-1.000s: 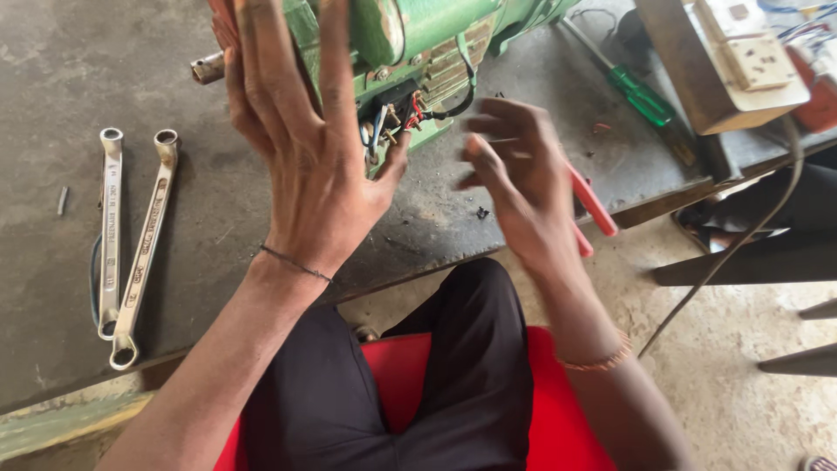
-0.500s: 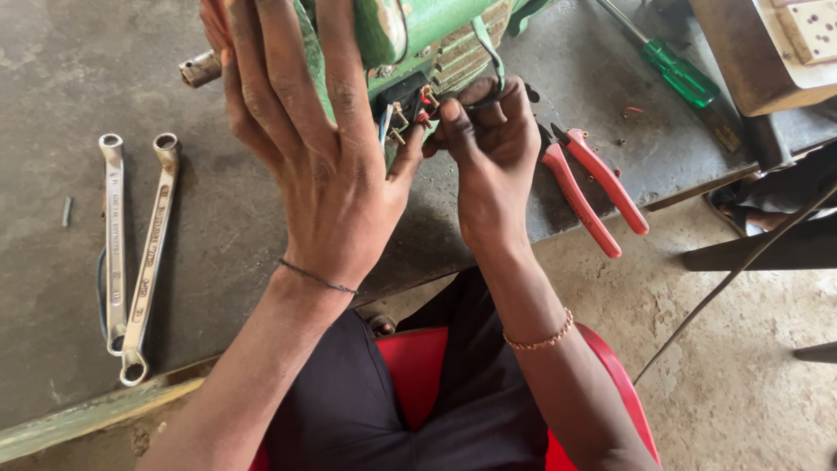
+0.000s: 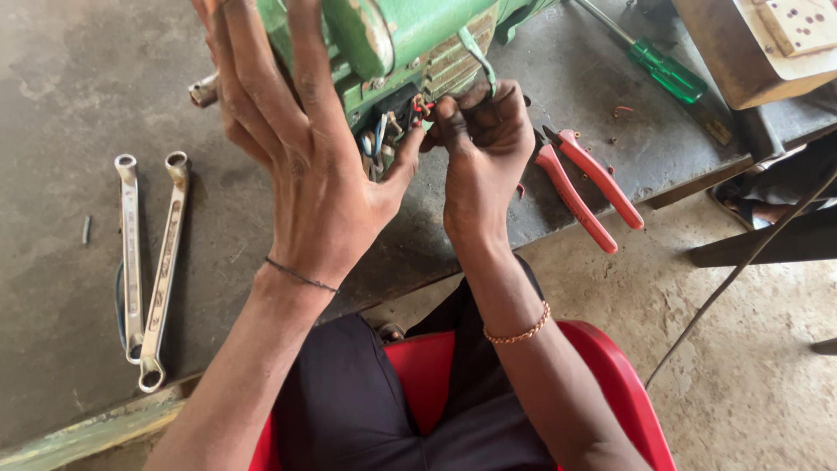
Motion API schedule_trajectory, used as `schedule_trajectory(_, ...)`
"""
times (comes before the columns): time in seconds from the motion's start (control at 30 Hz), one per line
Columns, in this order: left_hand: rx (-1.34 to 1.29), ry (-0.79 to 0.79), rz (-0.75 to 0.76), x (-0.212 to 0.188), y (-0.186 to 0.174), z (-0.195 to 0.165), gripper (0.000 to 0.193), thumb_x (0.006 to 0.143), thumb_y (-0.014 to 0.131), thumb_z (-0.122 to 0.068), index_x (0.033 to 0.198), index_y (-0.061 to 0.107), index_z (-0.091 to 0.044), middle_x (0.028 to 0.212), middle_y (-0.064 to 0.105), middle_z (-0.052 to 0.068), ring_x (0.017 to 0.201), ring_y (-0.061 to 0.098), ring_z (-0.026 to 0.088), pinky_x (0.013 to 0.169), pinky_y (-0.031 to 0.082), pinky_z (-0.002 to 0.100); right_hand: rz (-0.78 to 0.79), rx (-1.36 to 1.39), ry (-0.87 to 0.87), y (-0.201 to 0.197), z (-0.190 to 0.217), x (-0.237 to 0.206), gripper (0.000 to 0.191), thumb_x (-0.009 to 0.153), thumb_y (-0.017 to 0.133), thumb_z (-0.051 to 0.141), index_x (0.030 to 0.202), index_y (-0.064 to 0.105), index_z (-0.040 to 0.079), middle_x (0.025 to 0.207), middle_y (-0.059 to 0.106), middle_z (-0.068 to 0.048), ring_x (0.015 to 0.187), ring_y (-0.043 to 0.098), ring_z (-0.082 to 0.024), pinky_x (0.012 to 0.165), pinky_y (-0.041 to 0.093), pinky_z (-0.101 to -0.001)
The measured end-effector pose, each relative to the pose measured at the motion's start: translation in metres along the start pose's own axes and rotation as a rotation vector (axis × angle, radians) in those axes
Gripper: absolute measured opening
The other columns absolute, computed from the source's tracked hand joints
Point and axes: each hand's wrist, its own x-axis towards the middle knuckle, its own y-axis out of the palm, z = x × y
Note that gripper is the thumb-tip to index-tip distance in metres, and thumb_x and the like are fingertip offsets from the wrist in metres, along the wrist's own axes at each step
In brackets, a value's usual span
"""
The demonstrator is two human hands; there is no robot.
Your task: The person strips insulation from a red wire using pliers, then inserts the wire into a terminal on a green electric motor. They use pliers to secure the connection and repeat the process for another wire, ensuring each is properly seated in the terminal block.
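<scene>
Since half a second ago, the right hand (image 3: 478, 144) has stayed at the wiring of the machine, and the view has come a little closer; one second ago this hand was still apart from the machine, with loose fingers in the air.

Biggest is the grey worktop (image 3: 78, 78), stained and scratched, whose near edge runs across above the person's lap. On it, at the far edge, stands the green electric motor (image 3: 410, 35), with its open terminal box (image 3: 392, 122) turned toward the person. The left hand (image 3: 296, 166) lies flat and wide against the near side of the motor, fingers spread upward, holding nothing. The right hand is closed narrow, its fingertips pinching small wires (image 3: 420, 109) at the terminal box; what exactly is between them I cannot tell.

Just beside the right hand, toward the near right edge, lie red-handled pliers (image 3: 584, 187). A green screwdriver (image 3: 667, 71) lies farther, near the far right edge. Two ring spanners (image 3: 148, 262) lie side by side near the left near edge, well apart from both hands. A small dark pin (image 3: 85, 229) lies to their left.
</scene>
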Motion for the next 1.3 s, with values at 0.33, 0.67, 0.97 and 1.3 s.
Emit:
schedule_trajectory(0.33, 0.000, -0.093, -0.024, 0.004, 0.002, -0.011, 0.121, 0.083, 0.088, -0.044, 0.165, -0.001, -0.028, 0.168, -0.010, 0.019, 0.158, -0.001, 0.040, 0.132, 0.017, 0.061, 0.008, 0.100, 0.221, -0.009, 0.008, 0.001, 0.022, 0.097, 0.074, 0.007, 0.113, 0.058, 0.005, 0.091, 0.071, -0.004, 0.080, 0.068, -0.012, 0.067, 0.060, -0.0300)
schedule_trajectory(0.67, 0.021, -0.037, -0.015, 0.000, 0.005, 0.001, 0.122, 0.084, 0.086, -0.046, 0.165, -0.004, -0.030, 0.166, -0.013, 0.020, 0.158, -0.002, 0.039, 0.132, 0.016, 0.064, 0.021, 0.082, 0.190, -0.019, 0.018, -0.015, 0.020, 0.102, 0.071, 0.005, 0.116, 0.058, 0.002, 0.107, 0.066, -0.006, 0.095, 0.066, -0.012, 0.078, 0.061, -0.0322)
schedule_trajectory(0.97, 0.092, 0.029, 0.126, -0.011, 0.001, 0.018, 0.108, 0.096, 0.068, -0.052, 0.166, 0.005, 0.002, 0.161, 0.016, 0.030, 0.153, 0.019, 0.045, 0.124, 0.022, 0.059, -0.082, -0.528, -0.313, -0.092, 0.115, -0.072, 0.012, 0.110, 0.056, -0.006, 0.118, 0.056, 0.003, 0.112, 0.059, -0.010, 0.081, 0.067, -0.009, 0.063, 0.062, -0.0235)
schedule_trajectory(1.3, 0.110, 0.084, 0.126, -0.003, -0.015, 0.010, 0.097, 0.101, 0.056, -0.054, 0.163, 0.002, -0.002, 0.158, 0.018, 0.031, 0.148, 0.022, 0.044, 0.119, 0.024, 0.059, 0.262, -1.343, -0.123, -0.171, 0.129, 0.039, 0.021, 0.091, 0.078, 0.003, 0.111, 0.078, 0.010, 0.103, 0.072, -0.007, 0.081, 0.066, -0.015, 0.067, 0.056, -0.0284)
